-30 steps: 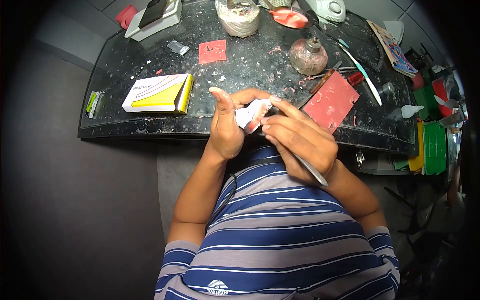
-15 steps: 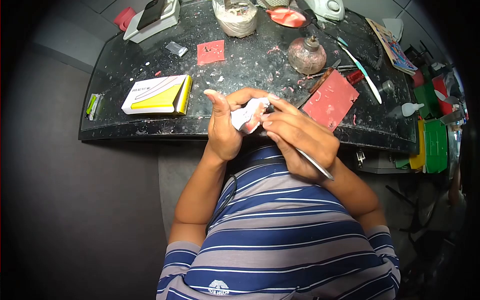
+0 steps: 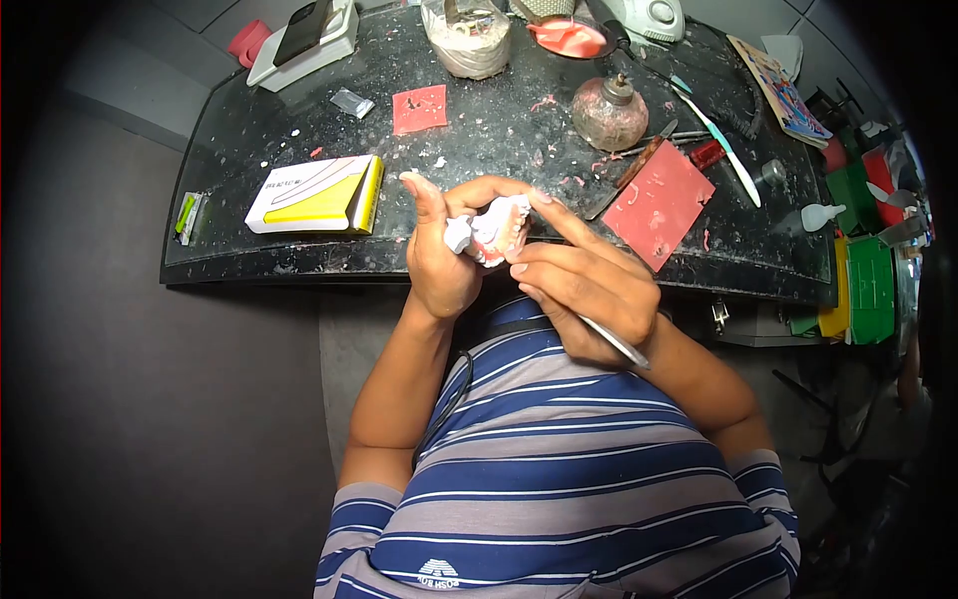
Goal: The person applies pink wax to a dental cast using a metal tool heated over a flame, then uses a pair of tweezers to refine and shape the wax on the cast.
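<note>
A white plaster dental model (image 3: 486, 230) with pink wax and a row of teeth sits in my left hand (image 3: 440, 262). The left fingers curl round its far side, and the thumb sticks up on the left. My right hand (image 3: 597, 296) is closed on a slim metal carving tool (image 3: 615, 342), whose handle end points down and to the right. Its working tip is hidden behind the fingers. The right fingertips touch the near right edge of the model. Both hands are in front of the bench's front edge, above my lap.
On the dark bench (image 3: 329, 262) lie a yellow-white box (image 3: 314, 197), pink wax sheets (image 3: 659, 205), a knife (image 3: 642, 165) and a toothbrush (image 3: 733, 158). Farther back stand a glass spirit burner (image 3: 610, 115), a bag-lined tub (image 3: 469, 45) and a white tray (image 3: 304, 50).
The dental model has turned in my left hand, so its row of teeth and inner side now face up. My right hand has shifted slightly left with the tool.
</note>
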`<action>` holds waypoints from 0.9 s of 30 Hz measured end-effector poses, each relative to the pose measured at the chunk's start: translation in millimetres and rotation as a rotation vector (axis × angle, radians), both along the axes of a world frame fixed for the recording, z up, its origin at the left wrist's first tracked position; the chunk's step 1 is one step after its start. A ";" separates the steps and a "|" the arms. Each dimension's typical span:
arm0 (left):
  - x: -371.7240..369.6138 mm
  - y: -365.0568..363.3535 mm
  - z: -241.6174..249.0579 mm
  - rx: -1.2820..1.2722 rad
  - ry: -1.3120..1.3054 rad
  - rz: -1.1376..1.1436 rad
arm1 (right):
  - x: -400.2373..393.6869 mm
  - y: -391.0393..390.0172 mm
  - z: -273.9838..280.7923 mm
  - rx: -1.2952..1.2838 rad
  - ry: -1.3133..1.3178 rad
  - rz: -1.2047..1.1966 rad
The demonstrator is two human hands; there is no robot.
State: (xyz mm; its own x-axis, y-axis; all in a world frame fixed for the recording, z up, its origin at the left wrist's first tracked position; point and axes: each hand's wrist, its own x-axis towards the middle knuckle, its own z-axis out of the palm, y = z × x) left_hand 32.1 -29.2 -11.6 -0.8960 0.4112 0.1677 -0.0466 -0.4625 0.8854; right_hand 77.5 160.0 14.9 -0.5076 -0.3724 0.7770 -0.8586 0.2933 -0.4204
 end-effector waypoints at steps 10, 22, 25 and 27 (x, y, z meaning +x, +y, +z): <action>3.1 6.4 4.8 0.028 -0.064 0.065 | -3.5 -2.5 -0.9 -0.025 -0.007 0.002; 2.8 4.9 3.6 0.053 -0.053 0.028 | -4.8 -4.8 -1.8 -0.042 0.011 -0.008; 6.5 8.0 9.1 0.012 -0.156 0.121 | -7.3 -7.1 -7.0 -0.112 -0.021 -0.080; 4.1 5.5 6.4 0.034 -0.101 0.058 | -6.0 -6.9 -5.3 -0.074 0.011 -0.060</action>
State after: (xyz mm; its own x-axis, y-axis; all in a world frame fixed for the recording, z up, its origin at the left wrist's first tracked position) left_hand 36.2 -23.8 -5.2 -0.9313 0.3535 0.0879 -0.1073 -0.4967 0.8613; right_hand 71.5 153.1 9.6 -0.5188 -0.2830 0.8067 -0.8451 0.3126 -0.4338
